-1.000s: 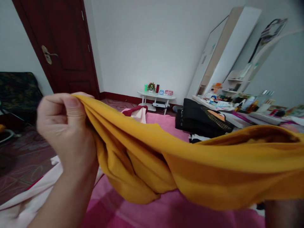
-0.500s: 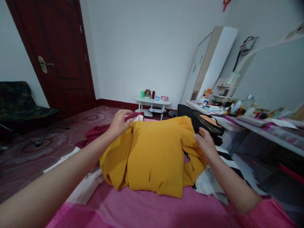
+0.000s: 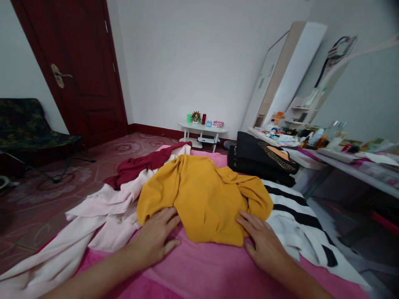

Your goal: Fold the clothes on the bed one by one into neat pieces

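Two bare hands at the near side of a yellow top (image 3: 202, 195), fingers loosely extended. With the left hand (image 3: 152, 238), reaches palm down to the near edge beside the left-hand sleeve, thumb out over the pink bed cover (image 3: 199, 270). With the right hand (image 3: 264, 241), touches the near right part of the body, close to the bunched right-hand sleeve, again with back of hand uppermost. Not clenched on either side, and no visible fistful of fabric; cannot tell of any light pinch under the fingertips. On the bed, straight ahead, for the yellow top: between a pale pink garment (image 3: 115, 201) at left and a black-and-white striped garment (image 3: 293, 203) at right, with dark red cloth (image 3: 140, 164) farther off to the left and folded black clothes (image 3: 258, 158) to the right. Probably at the stage of spreading and straightening, to judge from the flat fingers and the rumpled lie of the fabric. Seems to call next for light, even smoothing along the near edge, then for easing out both crumpled sleeves, preferably without catching the pale pink or striped cloth alongside.
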`<action>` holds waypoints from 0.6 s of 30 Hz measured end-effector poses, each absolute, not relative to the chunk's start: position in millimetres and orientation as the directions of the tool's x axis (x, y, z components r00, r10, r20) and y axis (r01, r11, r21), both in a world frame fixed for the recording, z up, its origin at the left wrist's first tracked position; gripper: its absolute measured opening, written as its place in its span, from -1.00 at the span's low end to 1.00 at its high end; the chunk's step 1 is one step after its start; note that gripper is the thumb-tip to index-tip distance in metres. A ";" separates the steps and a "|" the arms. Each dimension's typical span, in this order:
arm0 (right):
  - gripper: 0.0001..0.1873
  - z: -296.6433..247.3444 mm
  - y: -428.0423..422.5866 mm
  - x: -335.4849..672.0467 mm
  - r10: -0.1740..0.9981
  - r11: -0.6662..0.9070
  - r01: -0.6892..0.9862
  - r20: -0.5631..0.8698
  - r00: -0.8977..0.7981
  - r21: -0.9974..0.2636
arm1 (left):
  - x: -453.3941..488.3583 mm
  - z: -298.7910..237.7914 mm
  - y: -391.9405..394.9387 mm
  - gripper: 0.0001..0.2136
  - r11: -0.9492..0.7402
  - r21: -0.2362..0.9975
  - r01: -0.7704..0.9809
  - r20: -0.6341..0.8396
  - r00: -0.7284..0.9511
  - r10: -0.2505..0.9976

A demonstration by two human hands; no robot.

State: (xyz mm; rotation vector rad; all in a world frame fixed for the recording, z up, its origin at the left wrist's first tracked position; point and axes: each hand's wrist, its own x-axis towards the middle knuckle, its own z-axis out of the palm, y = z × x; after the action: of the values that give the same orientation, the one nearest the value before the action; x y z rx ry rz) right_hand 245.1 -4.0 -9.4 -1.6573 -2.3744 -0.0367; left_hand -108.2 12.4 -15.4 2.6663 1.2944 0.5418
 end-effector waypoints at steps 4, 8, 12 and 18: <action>-0.33 -23.3 18.5 235.2 0.931 0.309 0.948 0.229 -0.284 -0.080 | -97.0 -19.7 37.4 -0.46 -0.547 0.255 0.797 0.281 0.481 0.831; -0.32 -19.4 28.3 236.3 0.933 0.280 0.934 0.293 -0.210 -0.222 | -84.8 -12.6 45.1 -0.43 -0.504 0.194 0.842 0.260 0.452 0.854; -0.57 7.6 19.0 245.1 0.930 0.312 0.916 0.279 -0.240 -0.251 | -83.5 -5.8 42.8 -0.38 -0.522 0.147 0.840 0.311 0.462 0.831; -0.66 57.8 11.6 270.3 0.937 0.295 0.911 0.274 -0.217 -0.289 | -86.5 -11.0 61.0 -0.32 -0.511 0.178 0.841 0.288 0.452 0.844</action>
State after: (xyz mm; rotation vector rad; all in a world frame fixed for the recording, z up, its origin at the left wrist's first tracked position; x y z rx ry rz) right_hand 270.3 11.6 57.8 -1.6562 -2.1778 0.0912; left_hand -86.5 61.0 -11.0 2.6684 1.5491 0.5389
